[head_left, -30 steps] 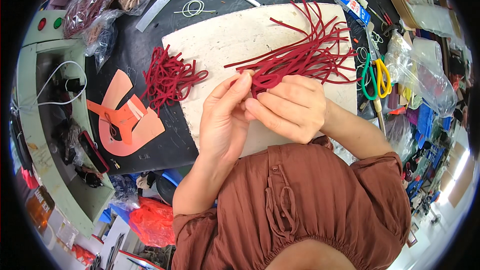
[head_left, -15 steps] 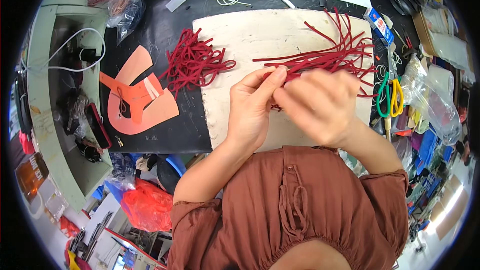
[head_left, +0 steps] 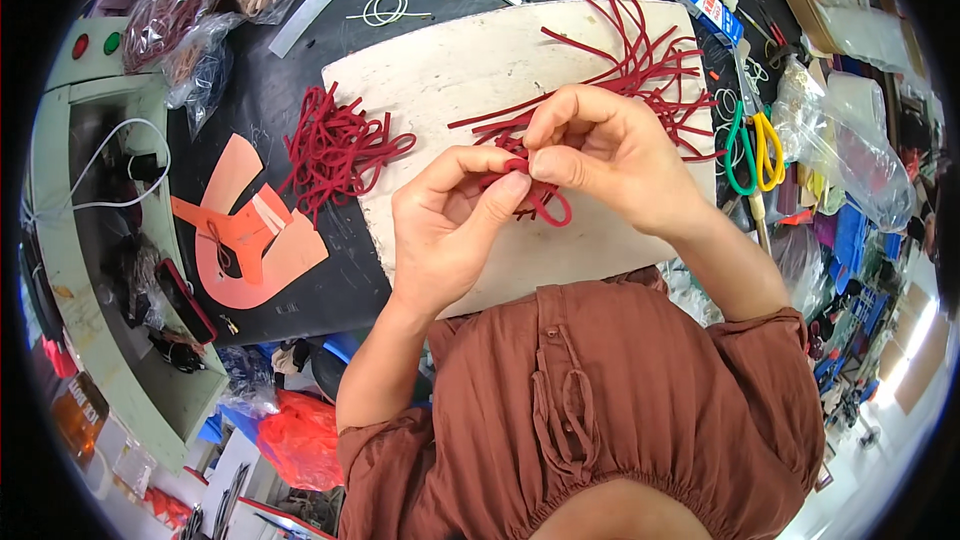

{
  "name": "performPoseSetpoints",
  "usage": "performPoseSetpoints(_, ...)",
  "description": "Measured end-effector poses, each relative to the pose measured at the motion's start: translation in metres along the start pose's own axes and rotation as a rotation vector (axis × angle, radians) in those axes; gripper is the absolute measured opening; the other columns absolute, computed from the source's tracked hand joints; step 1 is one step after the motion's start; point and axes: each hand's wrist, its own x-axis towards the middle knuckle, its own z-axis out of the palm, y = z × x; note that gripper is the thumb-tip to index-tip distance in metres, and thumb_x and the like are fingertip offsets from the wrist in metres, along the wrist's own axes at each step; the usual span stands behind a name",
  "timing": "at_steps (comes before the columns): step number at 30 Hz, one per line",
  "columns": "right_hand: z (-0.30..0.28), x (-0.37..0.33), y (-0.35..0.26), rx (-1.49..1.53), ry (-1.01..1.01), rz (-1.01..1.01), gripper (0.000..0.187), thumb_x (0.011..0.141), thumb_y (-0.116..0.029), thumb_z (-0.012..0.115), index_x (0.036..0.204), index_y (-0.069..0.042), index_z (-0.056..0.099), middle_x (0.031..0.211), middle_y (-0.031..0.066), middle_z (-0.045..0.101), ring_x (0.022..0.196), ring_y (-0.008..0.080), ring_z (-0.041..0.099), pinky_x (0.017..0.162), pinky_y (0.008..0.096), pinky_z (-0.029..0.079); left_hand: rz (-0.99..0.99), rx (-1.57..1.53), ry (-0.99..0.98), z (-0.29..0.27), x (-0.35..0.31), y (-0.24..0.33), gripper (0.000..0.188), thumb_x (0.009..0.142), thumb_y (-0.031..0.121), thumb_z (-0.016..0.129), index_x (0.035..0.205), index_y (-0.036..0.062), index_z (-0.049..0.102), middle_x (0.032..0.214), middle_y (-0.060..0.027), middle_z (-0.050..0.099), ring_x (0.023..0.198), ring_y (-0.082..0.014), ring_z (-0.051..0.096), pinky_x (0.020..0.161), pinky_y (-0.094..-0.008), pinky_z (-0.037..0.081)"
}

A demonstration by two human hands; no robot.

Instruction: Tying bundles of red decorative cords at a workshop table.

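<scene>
Left hand and right hand are basically together, both pinching a looped bit of red cord over the pale board, with a tangled red pile left of them, loose red strips just beyond, and scissors off to the right.

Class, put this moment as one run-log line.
left hand: pinching red cord; right hand: pinching same cord; red strands: fanned over pale board
</scene>
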Motion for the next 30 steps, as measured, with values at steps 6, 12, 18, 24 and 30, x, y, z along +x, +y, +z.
performPoseSetpoints(6, 0.005, -0.008, 0.003, -0.370, 0.052, -0.269, 0.012, 0.083, -0.009, 0.058, 0.090, 0.000, 0.058, 0.076, 0.0027, 0.059, 0.071, 0.0051, 0.054, 0.060, 0.0217, 0.045, 0.050, 0.079, 0.038, 0.003, -0.001, 0.005, 0.015, 0.079, -0.006, 0.058, 0.095, -0.0058, 0.057, 0.088, -0.0085, 0.060, 0.080, -0.0115, 0.058, 0.070, -0.0229, 0.049)
performPoseSetpoints(12, -0.006, -0.010, -0.002, -0.312, -0.106, -0.020, 0.012, 0.083, -0.010, 0.057, 0.087, 0.000, 0.061, 0.072, 0.0041, 0.060, 0.063, 0.0100, 0.056, 0.056, 0.0248, 0.044, -0.005, 0.311, -0.140, -0.007, 0.001, 0.017, 0.016, 0.076, -0.005, 0.063, 0.092, -0.0045, 0.059, 0.084, -0.0088, 0.061, 0.074, -0.0112, 0.060, 0.065, -0.0216, 0.050)
performPoseSetpoints(18, -0.001, -0.013, 0.001, -0.897, 0.031, -0.367, 0.006, 0.075, -0.004, 0.058, 0.080, -0.001, 0.061, 0.068, 0.0120, 0.057, 0.061, 0.0280, 0.057, 0.051, 0.0331, 0.044, -0.127, 0.421, 0.079, -0.009, 0.007, 0.016, 0.020, 0.071, 0.004, 0.071, 0.085, -0.0005, 0.058, 0.072, -0.0050, 0.061, 0.067, -0.0077, 0.058, 0.059, -0.0188, 0.046)
performPoseSetpoints(24, 0.003, -0.015, 0.005, -0.710, 0.134, -0.341, 0.006, 0.075, -0.004, 0.059, 0.079, 0.000, 0.060, 0.067, 0.0098, 0.057, 0.057, 0.0206, 0.057, 0.050, 0.0295, 0.044, -0.036, 0.245, -0.061, -0.019, 0.008, 0.008, 0.009, 0.078, 0.006, 0.065, 0.083, 0.0000, 0.060, 0.082, -0.0060, 0.063, 0.070, -0.0097, 0.058, 0.064, -0.0237, 0.046)
performPoseSetpoints(30, 0.004, -0.014, 0.006, -0.643, 0.099, -0.315, 0.006, 0.079, -0.004, 0.057, 0.080, 0.001, 0.059, 0.071, 0.0074, 0.059, 0.060, 0.0139, 0.057, 0.054, 0.0247, 0.045, -0.144, -0.073, 0.089, -0.006, 0.005, 0.014, 0.009, 0.081, 0.001, 0.059, 0.088, -0.0035, 0.057, 0.084, -0.0110, 0.062, 0.070, -0.0163, 0.062, 0.065, -0.0251, 0.050)
